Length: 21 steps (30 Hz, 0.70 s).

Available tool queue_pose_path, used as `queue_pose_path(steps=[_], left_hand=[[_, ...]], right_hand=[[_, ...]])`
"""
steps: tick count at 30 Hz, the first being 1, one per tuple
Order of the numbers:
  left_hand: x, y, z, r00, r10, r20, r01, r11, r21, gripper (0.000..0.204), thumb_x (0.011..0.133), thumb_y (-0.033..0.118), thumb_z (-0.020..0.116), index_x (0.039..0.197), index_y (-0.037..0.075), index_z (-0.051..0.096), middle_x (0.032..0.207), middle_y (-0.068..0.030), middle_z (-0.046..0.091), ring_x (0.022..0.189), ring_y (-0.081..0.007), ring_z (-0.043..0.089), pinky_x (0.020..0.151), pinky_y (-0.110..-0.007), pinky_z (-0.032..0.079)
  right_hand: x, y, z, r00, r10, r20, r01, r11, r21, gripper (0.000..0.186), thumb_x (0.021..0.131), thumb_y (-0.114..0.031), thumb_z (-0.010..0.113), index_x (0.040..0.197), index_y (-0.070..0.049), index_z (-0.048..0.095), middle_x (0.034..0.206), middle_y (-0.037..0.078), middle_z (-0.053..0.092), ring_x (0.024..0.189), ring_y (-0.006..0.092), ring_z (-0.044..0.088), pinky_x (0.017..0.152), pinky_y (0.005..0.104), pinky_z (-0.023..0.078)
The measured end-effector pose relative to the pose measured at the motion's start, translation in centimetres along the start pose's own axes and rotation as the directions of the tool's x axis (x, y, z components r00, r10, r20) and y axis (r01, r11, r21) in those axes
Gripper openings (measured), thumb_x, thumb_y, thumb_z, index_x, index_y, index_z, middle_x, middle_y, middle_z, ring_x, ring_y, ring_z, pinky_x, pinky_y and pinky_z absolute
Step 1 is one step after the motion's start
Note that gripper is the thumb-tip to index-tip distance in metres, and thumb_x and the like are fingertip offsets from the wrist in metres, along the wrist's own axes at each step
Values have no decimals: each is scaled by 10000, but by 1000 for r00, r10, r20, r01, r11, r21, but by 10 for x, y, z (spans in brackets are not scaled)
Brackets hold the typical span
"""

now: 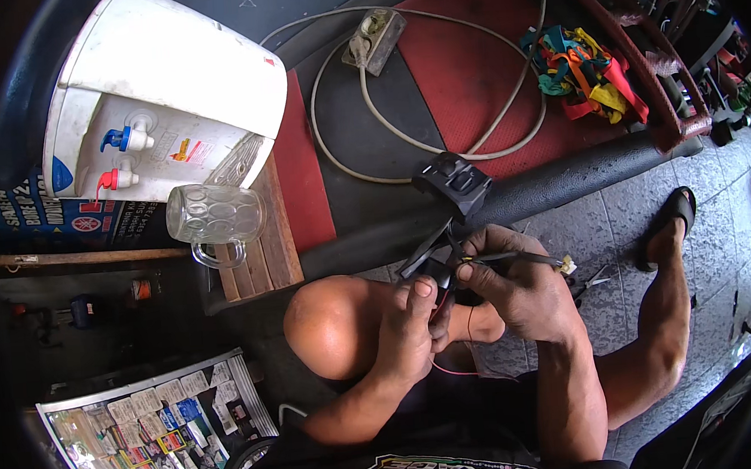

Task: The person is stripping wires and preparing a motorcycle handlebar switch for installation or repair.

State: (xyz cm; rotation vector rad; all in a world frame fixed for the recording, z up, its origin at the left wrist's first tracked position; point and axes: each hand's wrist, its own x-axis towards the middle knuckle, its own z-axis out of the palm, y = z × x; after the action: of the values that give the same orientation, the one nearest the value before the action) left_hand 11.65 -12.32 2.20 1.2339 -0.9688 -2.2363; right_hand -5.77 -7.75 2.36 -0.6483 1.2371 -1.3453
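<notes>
Tiled floor (724,239): grey, mottled, joints visible. Furniture: red-and-black padded bench (468,67) at upper centre; slatted wooden stand (282,231) toward its left; metal-framed display case (250,397), lower left. Light: brighter on floor, dim below stand.

Right of the mug (215,214), fingers (481,277) partly hide a black cable (536,260); below it, packets (171,440) are too small to tell.
</notes>
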Motion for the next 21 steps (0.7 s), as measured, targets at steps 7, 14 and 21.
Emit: queue_pose_path(steps=[7, 14, 21], left_hand=[[8, -9, 15, 957, 282, 62, -284, 959, 25, 411, 908, 426, 721, 1114, 111, 556, 858, 15, 586, 581, -34, 458, 472, -184, 338], [5, -9, 16, 954, 206, 218, -146, 954, -261, 466, 988, 393, 607, 1223, -5, 546, 891, -45, 612, 728, -101, 566, 647, -242, 470], [7, -9, 5, 962, 228, 153, -241, 968, 73, 720, 974, 625, 490, 1309, -11, 506, 931, -38, 602, 637, -91, 495, 529, -228, 368]], right_hand=[[1, -6, 2, 994, -53, -96, 32, 976, -214, 147, 908, -106, 683, 960, 29, 655, 785, 100, 670, 740, 121, 635, 676, 298, 508], [1, -16, -5, 997, 68, -24, -72, 953, -294, 171, 896, -116, 700, 993, 21, 669, 801, 108, 694, 729, 139, 645, 676, 323, 515], [-17, -13, -9, 978, -22, -205, -26, 974, -227, 301, 882, -203, 758, 959, 71, 659, 822, 142, 698, 779, 171, 662, 694, 337, 525]])
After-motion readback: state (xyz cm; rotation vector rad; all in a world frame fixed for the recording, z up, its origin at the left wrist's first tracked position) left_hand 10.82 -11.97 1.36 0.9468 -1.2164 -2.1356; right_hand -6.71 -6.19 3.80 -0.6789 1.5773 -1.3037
